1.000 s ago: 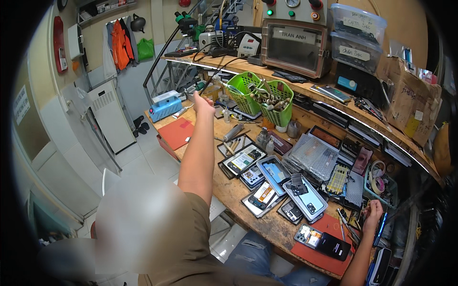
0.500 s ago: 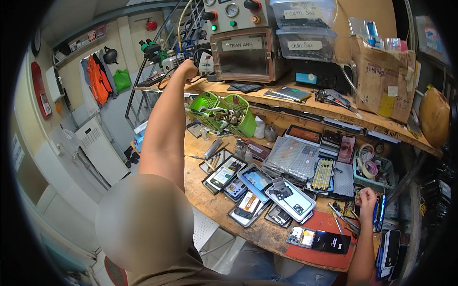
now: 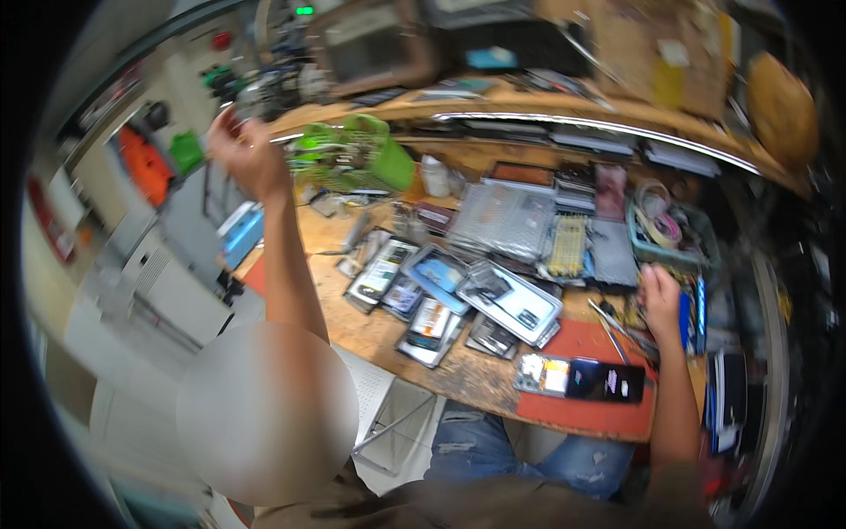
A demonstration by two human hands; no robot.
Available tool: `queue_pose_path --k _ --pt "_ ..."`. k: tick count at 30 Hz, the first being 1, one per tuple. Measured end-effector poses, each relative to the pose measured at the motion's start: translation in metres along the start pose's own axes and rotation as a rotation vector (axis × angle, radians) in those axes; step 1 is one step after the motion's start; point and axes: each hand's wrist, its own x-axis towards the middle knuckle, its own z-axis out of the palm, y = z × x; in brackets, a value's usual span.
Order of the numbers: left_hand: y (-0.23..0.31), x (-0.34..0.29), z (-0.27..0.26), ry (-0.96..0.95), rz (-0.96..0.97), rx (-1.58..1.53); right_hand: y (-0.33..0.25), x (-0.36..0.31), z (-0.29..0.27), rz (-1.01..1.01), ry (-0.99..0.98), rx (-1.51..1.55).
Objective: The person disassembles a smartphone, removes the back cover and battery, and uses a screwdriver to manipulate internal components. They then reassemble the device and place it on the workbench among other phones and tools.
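My left hand [image 3: 242, 152] is raised beyond the left end of the bench, close to the upper shelf. It is smeared by motion; its fingers look half curled and apart, with nothing visible in them. My right hand [image 3: 659, 300] is closed at the bench's right side, above thin tools [image 3: 608, 331]; what its fingers hold, if anything, is too small to make out. Just left of that forearm, an opened phone [image 3: 542, 374] with its inner parts bare lies on a red mat [image 3: 573, 339]. A black phone screen [image 3: 608, 381] lies against it.
Phone parts and a white phone back [image 3: 511, 304] crowd the bench's middle. Behind them are a bubble-wrapped stack [image 3: 507, 220], a green basket [image 3: 392, 163] and a teal tub of tape rolls [image 3: 705, 251]. The wooden shelf [image 3: 493, 101] overhangs the back. A blurred round patch [image 3: 267, 414] hides the lower left.
My left hand has come away from the equipment on the shelf, and its fingers have loosened. My right hand stays closed near the tools. The whole view has shifted and blurred.
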Motion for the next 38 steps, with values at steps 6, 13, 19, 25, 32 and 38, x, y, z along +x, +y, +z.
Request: queue_pose_path --k 6,13,19,25,32,38 --pt "0.196 -0.229 -0.016 -0.553 0.15 -0.557 0.002 -0.003 0.013 -0.045 -0.039 -0.1" --pt "0.287 -0.336 0.008 -1.173 0.005 -0.571 -0.023 -0.011 0.015 0.107 -0.333 0.086" --pt "0.269 -0.354 -0.01 -1.206 -0.106 -0.655 -0.027 -0.024 0.03 0.167 -0.443 0.09" --pt "0.274 -0.352 -0.015 -1.228 -0.127 -0.623 -0.038 -0.018 0.022 0.168 -0.551 -0.058" --pt "0.296 -0.358 -0.029 -1.244 -0.499 -0.654 -0.038 -0.022 0.022 0.149 -0.563 0.105" --pt "0.307 -0.366 -0.037 -1.342 -1.085 -0.737 -0.041 -0.016 0.011 0.224 -0.599 0.117"
